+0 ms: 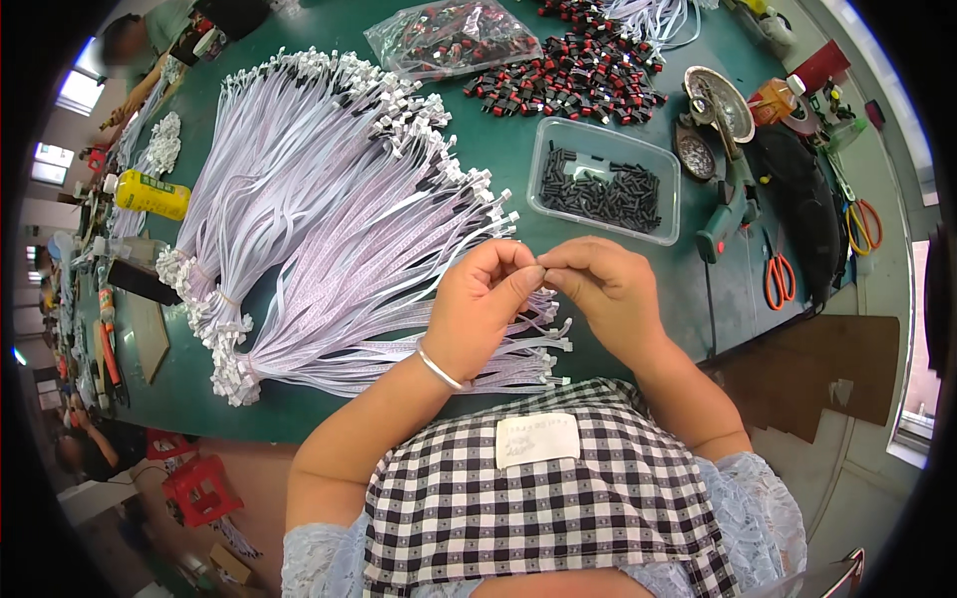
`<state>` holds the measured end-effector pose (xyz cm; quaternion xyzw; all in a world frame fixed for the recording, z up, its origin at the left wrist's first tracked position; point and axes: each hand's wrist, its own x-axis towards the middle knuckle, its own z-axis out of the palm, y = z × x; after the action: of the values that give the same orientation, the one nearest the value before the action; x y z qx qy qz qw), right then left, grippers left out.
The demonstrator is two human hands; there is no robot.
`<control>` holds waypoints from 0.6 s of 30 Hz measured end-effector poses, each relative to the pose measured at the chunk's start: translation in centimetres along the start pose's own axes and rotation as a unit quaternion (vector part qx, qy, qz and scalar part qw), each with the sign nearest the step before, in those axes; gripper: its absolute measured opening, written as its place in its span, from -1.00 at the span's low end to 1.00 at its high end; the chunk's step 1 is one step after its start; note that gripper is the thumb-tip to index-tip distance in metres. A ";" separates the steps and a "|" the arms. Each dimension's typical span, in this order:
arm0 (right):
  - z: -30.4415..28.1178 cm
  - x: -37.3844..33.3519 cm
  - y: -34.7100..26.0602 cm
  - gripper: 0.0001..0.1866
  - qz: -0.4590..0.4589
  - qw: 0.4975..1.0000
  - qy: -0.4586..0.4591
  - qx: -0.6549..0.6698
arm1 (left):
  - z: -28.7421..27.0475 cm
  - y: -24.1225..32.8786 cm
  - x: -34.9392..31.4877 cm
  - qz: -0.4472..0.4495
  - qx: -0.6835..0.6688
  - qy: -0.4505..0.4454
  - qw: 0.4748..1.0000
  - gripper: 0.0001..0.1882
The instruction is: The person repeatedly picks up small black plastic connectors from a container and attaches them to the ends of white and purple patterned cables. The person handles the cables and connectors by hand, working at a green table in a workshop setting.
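My left hand (482,304) and my right hand (608,289) meet at the fingertips over the near edge of the table. Thumb and forefinger are pinched together on each; whatever lies between them is too small or hidden to name. Fanned bundles of white ribbon cables (349,264) with white connectors spread to the left, and their nearest ends lie beside my left wrist. Just beyond my right hand stands a clear plastic box (672,194) holding many short black tubes (608,191). A silver bangle circles my left wrist.
Red-and-black small parts (578,75) lie heaped at the back, beside a clear bag (454,40) of similar ones. To the right are a green glue gun (728,214), a metal dish (726,100) and orange-handled scissors (780,279). A yellow bottle (150,194) lies left on the green table (269,421).
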<state>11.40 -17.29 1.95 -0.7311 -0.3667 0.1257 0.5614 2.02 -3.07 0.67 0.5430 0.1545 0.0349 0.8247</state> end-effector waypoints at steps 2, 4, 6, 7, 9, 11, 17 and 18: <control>0.3 -0.4 0.2 -0.90 0.022 0.999 0.025 0.024 | 0.0 0.0 0.1 -0.021 0.005 0.013 1.000 -0.92; -0.4 -0.5 0.7 -0.88 -0.006 0.999 0.027 -0.039 | -0.6 0.0 0.2 0.169 0.316 -0.006 0.933 -0.89; -1.7 -0.7 1.3 -0.85 -0.042 0.991 0.013 -0.126 | -1.0 -0.4 0.1 0.273 0.518 -0.015 0.810 -0.85; -2.4 -0.8 1.5 -0.82 -0.065 0.982 -0.002 -0.180 | -1.2 -0.7 -0.1 0.288 0.575 -0.013 0.766 -0.83; -3.7 -1.1 2.0 -0.78 -0.096 0.962 -0.045 -0.250 | -1.1 -0.9 -0.3 0.293 0.650 -0.015 0.701 -0.80; -4.7 -1.4 2.3 -0.75 -0.112 0.947 -0.103 -0.282 | -0.6 -0.6 -0.4 0.276 0.691 -0.023 0.668 -0.80; -5.3 -2.5 3.6 -0.82 -0.107 0.901 -0.176 -0.381 | -1.0 -0.4 -0.2 0.317 0.696 -0.058 0.642 -0.84; -5.3 -2.6 3.7 -0.82 -0.112 0.901 -0.173 -0.383 | -1.0 -0.1 -0.2 0.342 0.673 -0.053 0.654 -0.85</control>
<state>14.21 -23.28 -0.21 -0.8103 -0.5576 0.0362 0.1765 1.58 -2.28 0.31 0.9646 -0.1050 0.1724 0.1699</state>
